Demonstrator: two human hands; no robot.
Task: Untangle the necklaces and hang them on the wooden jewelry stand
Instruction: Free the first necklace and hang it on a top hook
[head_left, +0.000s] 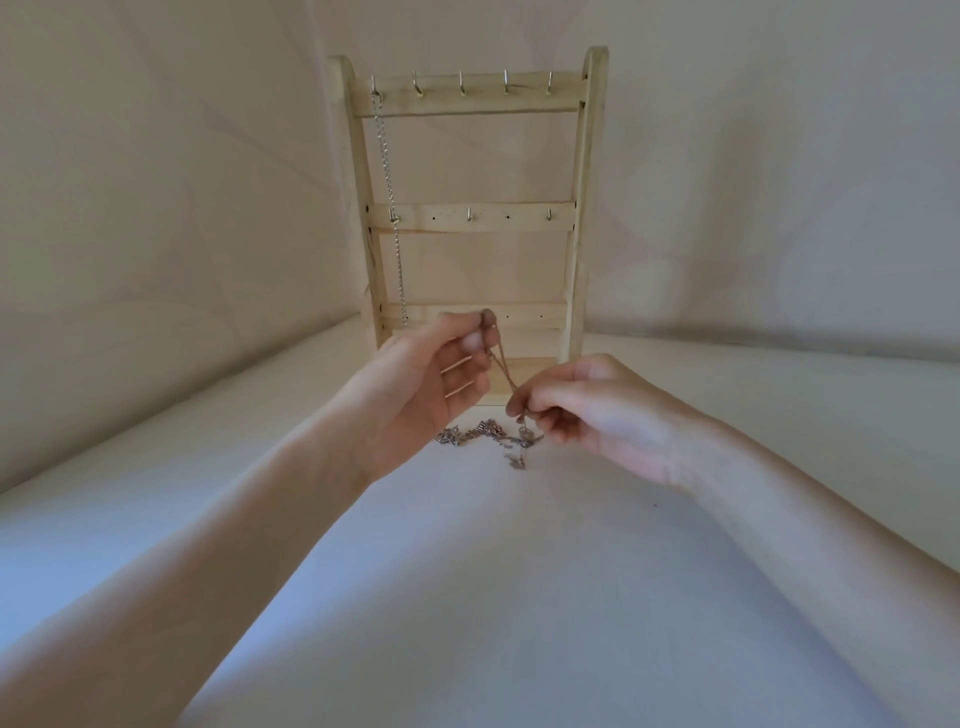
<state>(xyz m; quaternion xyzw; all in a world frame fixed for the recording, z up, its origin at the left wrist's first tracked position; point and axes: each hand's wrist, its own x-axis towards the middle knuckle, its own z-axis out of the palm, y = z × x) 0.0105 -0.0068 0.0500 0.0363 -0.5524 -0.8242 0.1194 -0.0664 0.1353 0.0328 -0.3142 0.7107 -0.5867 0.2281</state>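
Observation:
A pale wooden jewelry stand stands upright at the back, with rows of small metal hooks. A silver chain hangs from its top left hook down the left side. My left hand pinches the upper end of a thin brownish necklace in front of the stand's lower rail. My right hand pinches the same necklace lower down. Below my hands a tangled silver chain lies on the white surface, and a short end dangles under my right fingers.
The white surface stretches toward me under both forearms. A pale cloth backdrop rises behind and beside the stand. Several hooks on the top rail carry nothing.

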